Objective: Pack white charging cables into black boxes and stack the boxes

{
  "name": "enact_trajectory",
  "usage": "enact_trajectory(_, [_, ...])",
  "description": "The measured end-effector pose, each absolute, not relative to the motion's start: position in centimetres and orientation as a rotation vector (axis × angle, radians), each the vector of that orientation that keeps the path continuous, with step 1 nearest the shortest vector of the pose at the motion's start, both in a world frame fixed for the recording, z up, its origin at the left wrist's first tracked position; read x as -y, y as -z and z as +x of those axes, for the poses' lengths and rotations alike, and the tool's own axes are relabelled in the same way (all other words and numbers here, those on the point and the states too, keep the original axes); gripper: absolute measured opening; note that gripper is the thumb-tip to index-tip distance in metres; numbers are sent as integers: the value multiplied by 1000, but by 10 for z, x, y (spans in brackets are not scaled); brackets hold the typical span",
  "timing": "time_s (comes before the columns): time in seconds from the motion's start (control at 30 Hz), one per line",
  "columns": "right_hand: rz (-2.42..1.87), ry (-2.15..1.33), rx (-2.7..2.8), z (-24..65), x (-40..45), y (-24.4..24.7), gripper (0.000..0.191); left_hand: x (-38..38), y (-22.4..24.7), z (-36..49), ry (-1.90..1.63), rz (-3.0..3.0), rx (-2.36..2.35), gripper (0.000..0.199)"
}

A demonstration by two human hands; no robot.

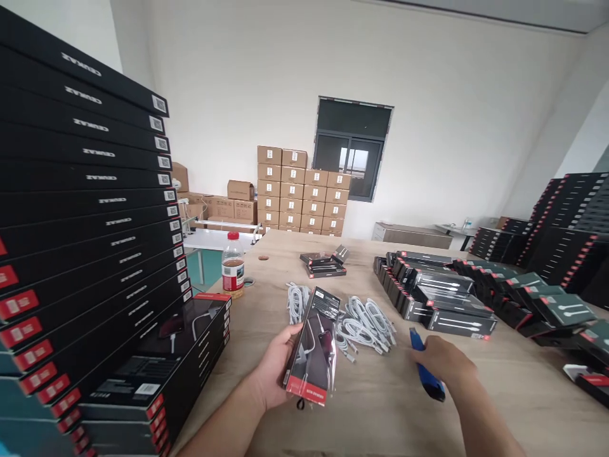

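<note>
Head camera shows us our left hand (pixel 278 368) curled around the film-wrapped box (pixel 311 349) at lower centre, our right hand (pixel 445 360) closed on the blue tool (pixel 419 348), coiled pale cables (pixel 364 324) beside, glossy black boxes (pixel 95 171) towering left.

Brown cartons (pixel 303 190) stand stacked beside a dark-framed window (pixel 349 149).

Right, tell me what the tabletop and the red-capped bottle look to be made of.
The tabletop looks like matt wood or wood-effect laminate, given its pale brown grain. The bottle seems smooth, clear plastic, since the amber contents show through; glass isn't ruled out.
</note>
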State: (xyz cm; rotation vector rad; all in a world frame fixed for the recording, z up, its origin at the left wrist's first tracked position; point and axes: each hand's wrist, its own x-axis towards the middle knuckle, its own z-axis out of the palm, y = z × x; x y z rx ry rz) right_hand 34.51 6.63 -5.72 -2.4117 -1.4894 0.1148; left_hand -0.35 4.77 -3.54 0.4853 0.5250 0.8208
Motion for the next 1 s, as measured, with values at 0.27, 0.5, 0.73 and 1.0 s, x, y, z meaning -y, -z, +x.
enact_trajectory(0.27, [-1442, -457, 1594, 271, -50, 38, 75, -48, 42, -17, -356, 680, -492, 65])
enact_trajectory(0.5, [-1077, -939, 1654, 219, -40, 42, 54, -51, 50, -18, -294, 784, -312, 91])
enact_trajectory(0.73, [-1122, -800, 1089, 218, -55, 51, 53, -54, 41, -6, -790, 726, -253, 85])
enact_trajectory(1.0, [-1201, -485, 1228, 203, -50, 56, 49, -44, 54, 25, -1006, 962, -669, 58])
